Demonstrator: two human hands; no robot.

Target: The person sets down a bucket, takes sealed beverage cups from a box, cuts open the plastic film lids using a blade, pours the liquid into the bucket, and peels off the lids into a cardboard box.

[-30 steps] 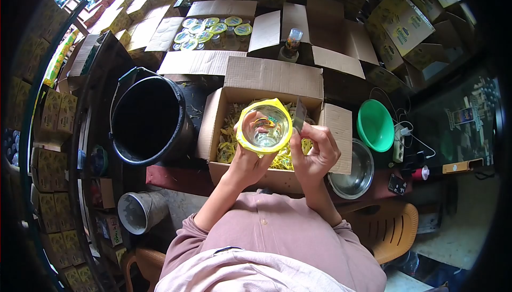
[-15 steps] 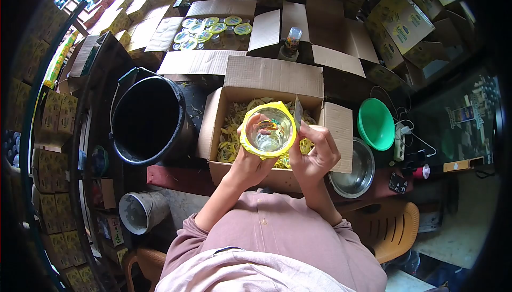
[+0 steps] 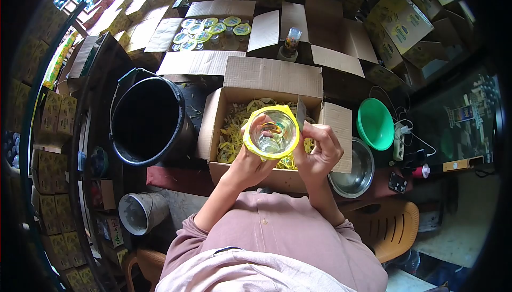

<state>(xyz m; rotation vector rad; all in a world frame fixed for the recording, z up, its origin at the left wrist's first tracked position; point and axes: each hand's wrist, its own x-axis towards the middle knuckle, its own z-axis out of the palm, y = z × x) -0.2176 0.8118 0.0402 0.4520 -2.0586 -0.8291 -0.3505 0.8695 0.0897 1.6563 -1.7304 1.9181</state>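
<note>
Here's the cup (image 3: 271,143), yellow-rimmed and see-through, held up over the open cardboard box (image 3: 273,73) at the near edge of the tabletop (image 3: 198,97). The left hand (image 3: 248,166) has it, fingers curled partway closed around its side, fingertips showing through the clear wall. Over on the right, the right hand (image 3: 322,150) is nearly closed, thumb and fingers pinching a thin flat piece (image 3: 301,111) upright, right by the cup's rim. Below them, yellow strips (image 3: 228,135) fill the box. To its left sits a big black bucket (image 3: 124,141); to its right, a green bowl (image 3: 375,124) and, nearer, a clear bowl (image 3: 356,173). And beyond the box, a second open box (image 3: 201,63) shows rows of yellow-and-green-topped cups (image 3: 215,28), with a small bottle (image 3: 292,41) standing to their right.
</note>
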